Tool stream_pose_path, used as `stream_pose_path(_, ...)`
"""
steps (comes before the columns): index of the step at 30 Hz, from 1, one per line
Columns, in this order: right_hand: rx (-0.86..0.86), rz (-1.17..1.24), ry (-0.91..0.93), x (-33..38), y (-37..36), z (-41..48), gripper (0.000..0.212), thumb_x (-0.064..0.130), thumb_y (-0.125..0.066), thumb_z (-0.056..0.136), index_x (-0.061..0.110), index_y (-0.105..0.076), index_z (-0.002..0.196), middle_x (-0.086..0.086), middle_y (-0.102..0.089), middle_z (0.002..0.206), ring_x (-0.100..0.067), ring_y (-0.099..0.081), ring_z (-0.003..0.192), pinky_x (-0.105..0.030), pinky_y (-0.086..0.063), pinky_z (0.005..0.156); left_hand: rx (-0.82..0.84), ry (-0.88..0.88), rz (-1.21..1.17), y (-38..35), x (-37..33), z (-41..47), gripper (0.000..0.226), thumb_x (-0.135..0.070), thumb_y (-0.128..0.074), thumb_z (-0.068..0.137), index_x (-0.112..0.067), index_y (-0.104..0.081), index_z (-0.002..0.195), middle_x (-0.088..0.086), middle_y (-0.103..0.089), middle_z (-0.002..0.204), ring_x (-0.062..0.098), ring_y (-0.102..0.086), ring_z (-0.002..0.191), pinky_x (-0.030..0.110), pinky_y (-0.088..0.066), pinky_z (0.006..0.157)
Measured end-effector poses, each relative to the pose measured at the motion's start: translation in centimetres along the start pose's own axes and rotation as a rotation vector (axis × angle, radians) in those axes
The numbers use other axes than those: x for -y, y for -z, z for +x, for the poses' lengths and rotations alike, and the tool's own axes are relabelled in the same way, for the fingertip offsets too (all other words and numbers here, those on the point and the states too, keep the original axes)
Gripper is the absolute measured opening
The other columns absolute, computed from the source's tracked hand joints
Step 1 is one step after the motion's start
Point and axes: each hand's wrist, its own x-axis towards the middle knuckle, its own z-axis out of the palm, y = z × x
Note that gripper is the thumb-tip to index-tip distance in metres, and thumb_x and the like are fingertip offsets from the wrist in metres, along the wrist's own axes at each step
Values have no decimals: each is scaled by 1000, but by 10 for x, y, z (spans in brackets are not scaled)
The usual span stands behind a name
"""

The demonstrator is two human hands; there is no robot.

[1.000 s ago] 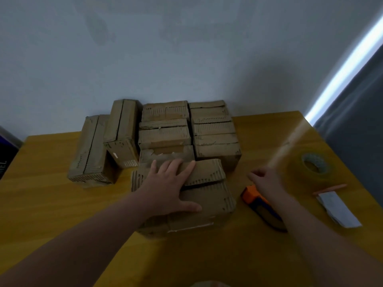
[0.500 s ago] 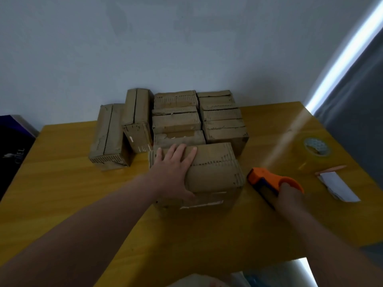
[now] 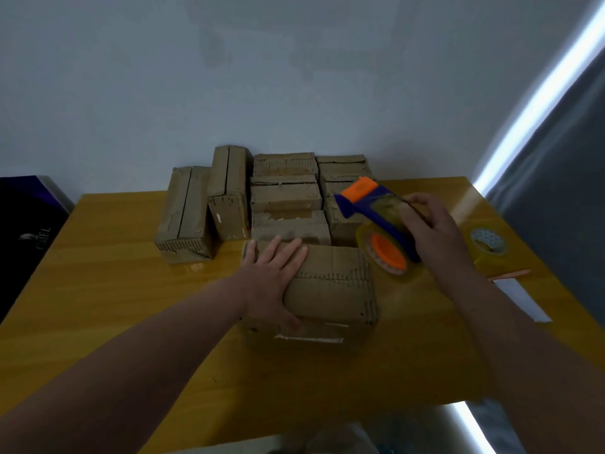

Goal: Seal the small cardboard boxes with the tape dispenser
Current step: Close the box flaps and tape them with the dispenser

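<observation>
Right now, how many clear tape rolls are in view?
2. One roll sits on the orange and blue tape dispenser in the right hand; the other roll lies on the yellow wooden table, far right.

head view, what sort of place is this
Likely a packing spot in a home or small office: a wooden table against a plain wall, small cardboard boxes clustered on it, a tape dispenser in the right hand, a spare tape roll.

A yellow wooden surface [image 3: 108, 290] stands against a pale grey wall [image 3: 229, 77]; daylight streaks beside a dark curtain [image 3: 556, 178] on the right.
</observation>
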Motion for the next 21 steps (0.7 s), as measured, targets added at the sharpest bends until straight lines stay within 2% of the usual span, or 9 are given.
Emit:
stream_pose_path(3,189,80,35,23,-10,-1,56,64,-76,60,44,-56,109,6,-60,112,-17,-64,95,-36,-57,75,2,11,-5,0,-1,0,127,-76,-59,67,-25,28,145,-4,30,154,26,26,141,60,15,110)
stream_pose_path(6,415,109,39,26,-24,3,75,55,-90,47,44,-54,112,6,-61,114,-17,-66,96,-36,-57,79,14,21,12,3,-2,0,125,-76,-58,68,-23,24,147,-2,27,155,28,24,142,60,14,111)
stream_pose_path(11,512,-86,86,13,-40,5,68,18,-85,65,48,-49,113,9,-56,118,-14,-65,94,-30,-56,73,9,27,3,2,-2,1,125,-77,-58,66,-22,19,149,-1,23,157,29,19,143,61,11,111)
stream_pose_path(17,560,-79,108,7,-32,5,71,3,-77,70,52,-46,111,11,-55,112,-10,-65,87,-22,-55,67,-22,-4,-64,2,5,-2,127,-75,-61,66,-20,17,150,-5,20,157,23,21,143,57,16,112)
stream_pose_path(19,571,-71,106,6,-31,5,72,0,-75,71,49,-45,113,11,-54,111,-7,-66,84,-20,-54,65,-57,-16,-139,1,12,-4,118,-76,-56,68,-17,3,152,-6,8,159,20,10,145,57,10,114)
stream_pose_path(21,580,-63,104,4,-30,6,73,-2,-74,71,48,-45,115,12,-54,110,-3,-66,81,-19,-52,62,-249,-7,-285,1,18,-9,86,-64,-53,79,-14,-33,146,0,-30,148,21,-23,138,51,-16,116)
